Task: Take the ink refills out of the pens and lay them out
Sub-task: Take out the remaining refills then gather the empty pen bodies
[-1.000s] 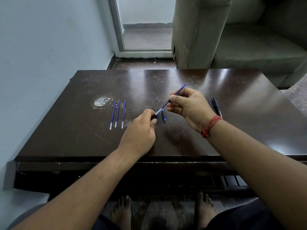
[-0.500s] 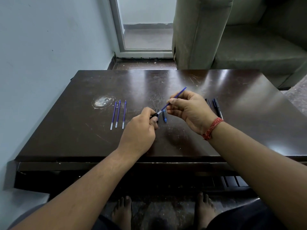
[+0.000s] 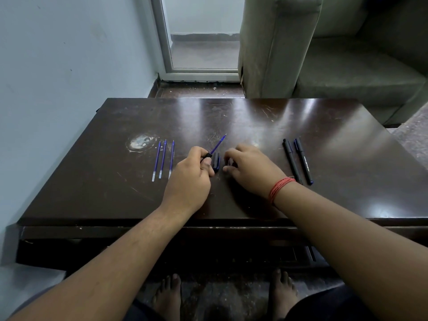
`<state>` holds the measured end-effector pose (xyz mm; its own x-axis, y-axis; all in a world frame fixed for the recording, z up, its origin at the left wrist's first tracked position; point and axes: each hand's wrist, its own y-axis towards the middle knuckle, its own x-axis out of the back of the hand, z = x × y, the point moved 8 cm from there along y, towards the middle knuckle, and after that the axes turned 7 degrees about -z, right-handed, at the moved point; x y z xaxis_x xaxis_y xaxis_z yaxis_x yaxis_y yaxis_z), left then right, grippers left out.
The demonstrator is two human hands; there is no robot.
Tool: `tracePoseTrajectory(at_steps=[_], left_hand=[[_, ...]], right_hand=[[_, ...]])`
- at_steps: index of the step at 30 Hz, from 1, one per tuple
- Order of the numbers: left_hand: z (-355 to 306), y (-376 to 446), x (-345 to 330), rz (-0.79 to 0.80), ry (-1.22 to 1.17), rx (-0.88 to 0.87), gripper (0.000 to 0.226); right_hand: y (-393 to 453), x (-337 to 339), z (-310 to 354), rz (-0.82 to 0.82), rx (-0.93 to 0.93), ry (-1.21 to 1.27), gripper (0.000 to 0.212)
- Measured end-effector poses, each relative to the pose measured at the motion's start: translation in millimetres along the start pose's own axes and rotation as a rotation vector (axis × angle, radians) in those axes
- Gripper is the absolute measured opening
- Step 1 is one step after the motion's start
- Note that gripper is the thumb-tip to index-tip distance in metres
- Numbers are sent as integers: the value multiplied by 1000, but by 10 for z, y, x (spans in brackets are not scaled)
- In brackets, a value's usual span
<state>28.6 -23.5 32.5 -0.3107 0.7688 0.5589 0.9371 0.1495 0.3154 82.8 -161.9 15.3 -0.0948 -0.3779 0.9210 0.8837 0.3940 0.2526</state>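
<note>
My left hand (image 3: 190, 181) grips a black pen piece (image 3: 206, 156) with a blue refill (image 3: 218, 144) sticking out of it, pointing up and away to the right. My right hand (image 3: 251, 170) rests low on the table, with its fingers curled around a small dark pen part (image 3: 229, 162). Whether it grips that part is unclear. A black pen part (image 3: 216, 162) lies between the two hands. Three blue refills (image 3: 163, 158) lie side by side to the left. Two whole black pens (image 3: 298, 161) lie to the right.
The dark wooden table (image 3: 254, 117) has a pale worn patch (image 3: 141, 142) beside the refills. A blue wall runs along the left. A grey sofa (image 3: 278, 47) stands behind the table. My bare feet show below the table's front edge.
My right hand has let go of the refill's far end and dropped to the table by the pen parts. The left hand keeps the refill, now held alone.
</note>
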Motion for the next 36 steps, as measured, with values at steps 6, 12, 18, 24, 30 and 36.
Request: tracePoseTrajectory(at_steps=[6, 12, 18, 24, 30, 36], left_hand=[[-45, -29, 22, 14, 53, -53, 11], [-53, -24, 26, 19, 85, -49, 10], [-17, -12, 14, 29, 95, -29, 11], [-6, -3, 8, 37, 108, -30, 11], [-11, -31, -25, 67, 116, -38, 12], [-45, -41, -41, 85, 138, -55, 13]], right_hand=[[-10, 80, 62, -60, 35, -62, 6], [4, 36, 94, -37, 70, -89, 7], [54, 266, -307, -33, -247, 111, 15], [23, 598, -489, -233, -436, 772, 22], [69, 609, -449, -261, -367, 828, 24], [54, 595, -332, -198, -295, 751, 20]])
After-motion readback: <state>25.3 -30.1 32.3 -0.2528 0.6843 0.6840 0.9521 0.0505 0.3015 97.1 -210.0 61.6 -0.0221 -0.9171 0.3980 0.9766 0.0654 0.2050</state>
